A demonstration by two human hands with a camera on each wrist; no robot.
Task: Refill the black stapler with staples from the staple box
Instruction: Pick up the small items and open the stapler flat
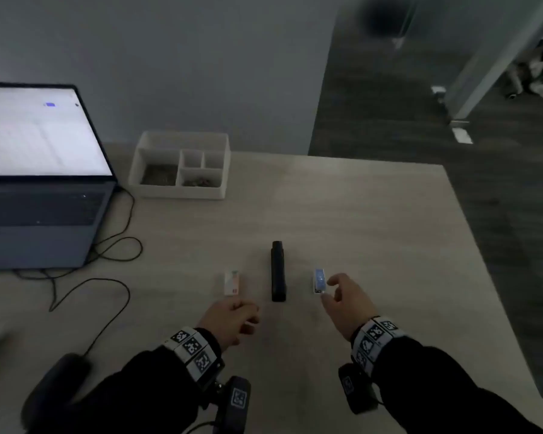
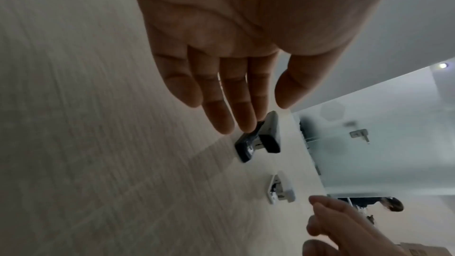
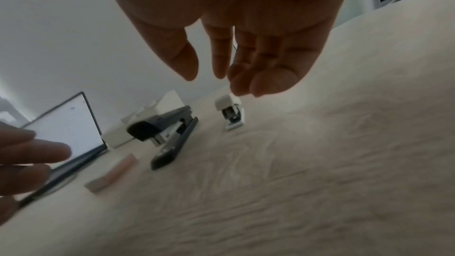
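The black stapler (image 1: 278,270) lies closed on the wooden table (image 1: 373,230), pointing away from me. To its left lies the small staple box (image 1: 232,282), white with red print. My left hand (image 1: 248,317) hovers just in front of the box, empty, fingers relaxed. In the left wrist view its fingers (image 2: 221,104) reach out straight towards the black stapler (image 2: 258,139). My right hand (image 1: 329,289) is empty, fingers loosely curved, right beside a small white stapler (image 1: 319,280). In the right wrist view the right hand (image 3: 216,77) hangs just above that white stapler (image 3: 231,112); the black stapler (image 3: 167,133) and staple box (image 3: 110,172) lie to its left.
An open laptop (image 1: 44,183) with a lit screen sits at the far left, its cables (image 1: 107,277) looping over the table. A white compartment organizer (image 1: 182,164) stands at the back against the wall. The table edge (image 1: 483,245) runs down the right; dark floor lies beyond.
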